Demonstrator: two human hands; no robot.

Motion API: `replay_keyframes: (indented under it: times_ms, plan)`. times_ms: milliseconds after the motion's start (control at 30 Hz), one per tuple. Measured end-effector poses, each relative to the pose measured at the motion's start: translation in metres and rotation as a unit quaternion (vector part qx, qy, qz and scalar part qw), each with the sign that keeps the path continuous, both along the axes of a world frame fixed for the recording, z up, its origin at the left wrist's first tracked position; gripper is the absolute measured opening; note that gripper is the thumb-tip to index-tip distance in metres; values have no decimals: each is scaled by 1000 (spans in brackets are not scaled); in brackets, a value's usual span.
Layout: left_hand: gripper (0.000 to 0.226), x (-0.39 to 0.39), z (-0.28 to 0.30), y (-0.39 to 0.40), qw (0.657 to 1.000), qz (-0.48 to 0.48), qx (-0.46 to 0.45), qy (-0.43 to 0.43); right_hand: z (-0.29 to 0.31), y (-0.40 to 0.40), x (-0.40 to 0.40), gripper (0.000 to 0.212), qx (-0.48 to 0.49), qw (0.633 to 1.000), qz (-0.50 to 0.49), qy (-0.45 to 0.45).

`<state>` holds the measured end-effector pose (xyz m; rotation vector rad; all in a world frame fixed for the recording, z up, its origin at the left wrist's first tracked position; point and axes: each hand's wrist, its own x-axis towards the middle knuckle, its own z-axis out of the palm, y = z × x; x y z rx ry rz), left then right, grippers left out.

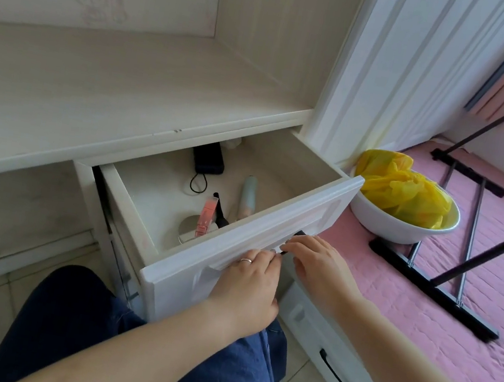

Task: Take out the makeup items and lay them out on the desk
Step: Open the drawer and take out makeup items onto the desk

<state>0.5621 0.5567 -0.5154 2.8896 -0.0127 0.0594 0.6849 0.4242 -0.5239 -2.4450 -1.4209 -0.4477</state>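
Observation:
A white drawer (271,228) under the pale desk top (110,88) stands pulled out. Inside lie a pink tube (206,216), a pale blue-and-beige tube (247,202), a thin black stick (220,212), a round silvery compact (188,230), a black hair tie (198,183) and a dark case (208,158) at the back. My left hand (250,286) and my right hand (320,263) both curl over the black handle (298,234) on the drawer front, which they mostly hide.
A white basin (406,224) with yellow plastic in it sits on a pink quilted mat (474,314) to the right. A black metal rack frame (467,262) lies across the mat. A lower drawer with a black handle (336,370) is shut. My blue-trousered knees are below.

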Motion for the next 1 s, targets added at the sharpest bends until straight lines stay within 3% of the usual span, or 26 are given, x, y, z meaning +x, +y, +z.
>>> replay_keyframes:
  times_ms: [133,267,433,533,667,767,1000]
  plan:
    - [64,-1,30,-4,1000,1,-17,2,11,-1,2,35,0,1000,0,28]
    - [34,-4,78,4,999,0,-35,-30,43,2,7,26,47,999,-6,20]
    - [38,6,127,52,995,40,-71,-65,93,21,24,21,79,996,12,-45]
    - [35,23,135,94,989,91,-106,-38,115,43,40,21,64,996,39,-52]
    - [29,47,119,143,988,132,-67,43,122,77,70,37,-81,997,16,9]
    - [28,63,95,164,983,143,-37,108,114,102,91,46,-217,975,22,52]
    - [27,99,57,157,954,161,16,252,74,151,117,59,-391,916,90,8]
